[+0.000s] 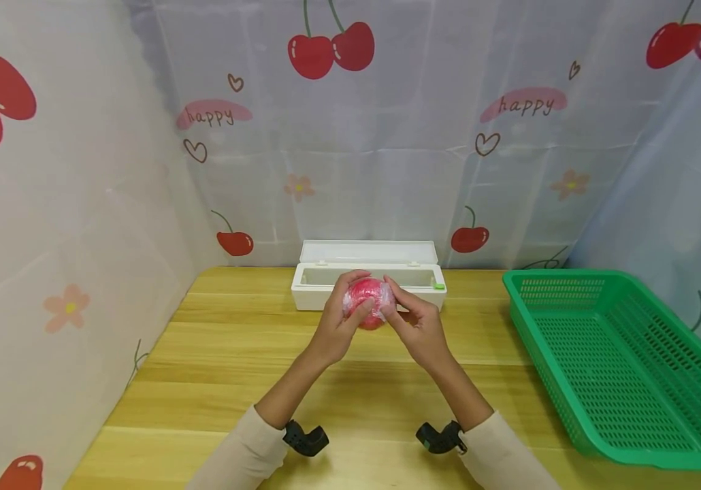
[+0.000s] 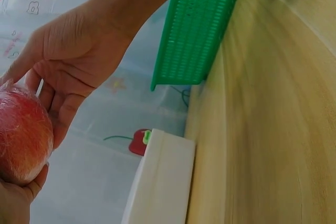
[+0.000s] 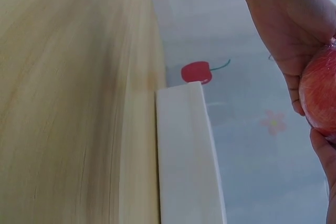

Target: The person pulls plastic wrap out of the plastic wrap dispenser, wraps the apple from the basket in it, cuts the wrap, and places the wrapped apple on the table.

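A red apple (image 1: 364,292) wrapped in clear cling film is held up between both hands, above the table and in front of the white box. My left hand (image 1: 335,323) grips its left side, thumb across the near face. On the other side my right hand (image 1: 419,328) pinches the gathered film against the apple with thumb and fingers. In the left wrist view the wrapped apple (image 2: 23,137) shows its red and yellowish skin through the film. Only part of the apple (image 3: 321,90) enters the right wrist view, at its right edge.
Behind the hands stands a long white box (image 1: 310,298), its lid (image 1: 369,252) raised and a green tab (image 1: 439,286) at its right end. A green basket (image 1: 561,381) sits on the table's right side. Cherry-printed curtains (image 1: 387,197) enclose the wooden table (image 1: 216,381).
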The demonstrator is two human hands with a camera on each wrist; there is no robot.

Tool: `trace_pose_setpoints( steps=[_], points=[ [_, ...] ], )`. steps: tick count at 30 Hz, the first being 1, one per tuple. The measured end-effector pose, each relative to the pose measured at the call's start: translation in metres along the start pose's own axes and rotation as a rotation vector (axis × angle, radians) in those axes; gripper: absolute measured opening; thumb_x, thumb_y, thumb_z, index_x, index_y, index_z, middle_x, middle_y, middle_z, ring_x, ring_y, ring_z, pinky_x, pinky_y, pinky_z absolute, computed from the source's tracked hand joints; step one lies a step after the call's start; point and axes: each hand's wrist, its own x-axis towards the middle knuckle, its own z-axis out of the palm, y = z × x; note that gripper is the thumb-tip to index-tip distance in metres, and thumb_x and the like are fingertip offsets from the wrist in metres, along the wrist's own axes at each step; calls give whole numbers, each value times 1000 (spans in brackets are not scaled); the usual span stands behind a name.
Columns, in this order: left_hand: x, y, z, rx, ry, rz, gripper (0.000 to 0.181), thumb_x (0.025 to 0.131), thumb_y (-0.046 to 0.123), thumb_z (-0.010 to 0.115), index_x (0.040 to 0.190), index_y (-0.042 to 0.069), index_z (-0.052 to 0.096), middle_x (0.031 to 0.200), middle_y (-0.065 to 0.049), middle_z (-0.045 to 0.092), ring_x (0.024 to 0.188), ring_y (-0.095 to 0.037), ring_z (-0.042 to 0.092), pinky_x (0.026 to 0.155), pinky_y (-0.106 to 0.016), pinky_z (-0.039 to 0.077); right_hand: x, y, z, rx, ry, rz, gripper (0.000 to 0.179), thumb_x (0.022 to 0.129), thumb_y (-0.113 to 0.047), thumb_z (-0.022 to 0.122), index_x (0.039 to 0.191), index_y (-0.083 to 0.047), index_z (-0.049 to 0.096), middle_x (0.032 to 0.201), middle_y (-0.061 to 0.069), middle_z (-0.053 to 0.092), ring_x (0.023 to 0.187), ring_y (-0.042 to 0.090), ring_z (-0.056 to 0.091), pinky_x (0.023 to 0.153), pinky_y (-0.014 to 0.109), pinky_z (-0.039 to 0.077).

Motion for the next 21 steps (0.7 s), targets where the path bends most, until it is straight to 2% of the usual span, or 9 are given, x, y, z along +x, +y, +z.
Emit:
trace_pose_setpoints(
  steps=[4, 5, 10, 16, 21],
  points=[
    [0, 1, 0, -10, -10, 9, 44, 104, 26, 57, 144, 18, 44, 136, -3, 53, 116, -24, 58, 87, -37, 60, 1, -1, -3, -12, 3, 3, 51, 93, 5, 69, 142, 0, 56, 136, 19, 62, 115, 18, 67, 80, 30, 60],
    [0, 1, 0, -15, -13, 11, 44, 104, 24, 57, 144, 18, 43, 137, -4, 53, 116, -25, 58, 87, -38, 60, 0, 4, -4, -8, 5, -1, 52, 92, 5, 70, 142, -2, 57, 136, 17, 63, 115, 16, 67, 79, 29, 60],
    [-1, 2, 0, -22, -29, 2, 42, 103, 17, 56, 144, 15, 43, 137, -7, 52, 117, -26, 57, 89, -38, 59, 0, 6, -9, 1, -4, 11, 55, 87, 7, 75, 139, 2, 58, 133, 19, 64, 111, 10, 68, 79, 30, 60],
    [0, 4, 1, -14, -43, -26, 43, 102, 5, 54, 143, 3, 41, 138, -15, 50, 118, -30, 55, 90, -39, 58, 2, 5, -12, 10, -19, 15, 57, 83, 9, 78, 137, 3, 60, 129, 21, 67, 106, 10, 69, 80, 30, 60],
    [0, 4, 1, -1, -43, -31, 42, 102, 5, 53, 142, 4, 41, 137, -15, 49, 118, -29, 55, 89, -38, 58, 1, 4, -10, 21, -4, 19, 57, 81, 11, 78, 136, 4, 61, 126, 23, 67, 105, 13, 70, 79, 31, 60]
  ],
)
